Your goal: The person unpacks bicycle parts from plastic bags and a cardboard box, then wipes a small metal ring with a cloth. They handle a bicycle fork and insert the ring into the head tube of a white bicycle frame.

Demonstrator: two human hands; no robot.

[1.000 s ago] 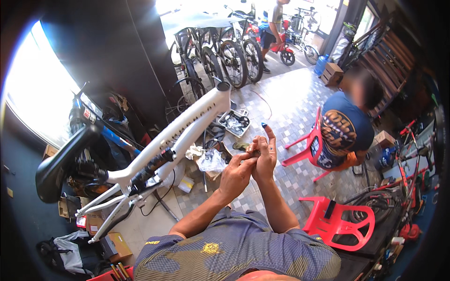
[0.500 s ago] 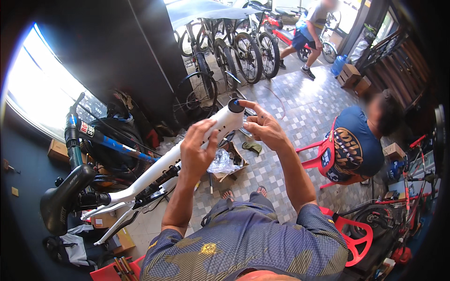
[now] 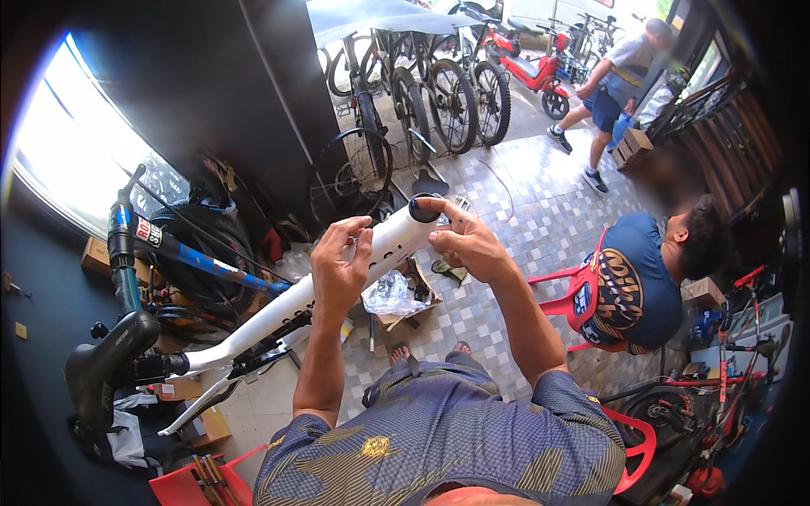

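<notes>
A white bicycle frame (image 3: 274, 314) slants across the left, its head tube end toward the middle and a black saddle (image 3: 114, 363) at its rear. My right hand (image 3: 472, 244) is at the head tube, index finger hooked over the dark rim of its open end (image 3: 422, 209), thumb against the tube's side and the other fingers curled. Over the tube, farther back, my left hand (image 3: 340, 257) has its fingers raised and thumb apart, nothing gripped. Whether its palm touches the frame is hidden.
A black-and-blue stand tube (image 3: 190, 255) is beside the frame. Below the head tube, a cardboard box (image 3: 405, 314) holds clear plastic. A seated person (image 3: 637, 278) is on a red chair (image 3: 567, 295) at the right. Parked bicycles (image 3: 451, 105) line the back; another person (image 3: 620, 80) walks there.
My left hand has loosened from the tube, its fingers lifting. My right index finger remains at the head tube opening. The person at the back has walked to the right.
</notes>
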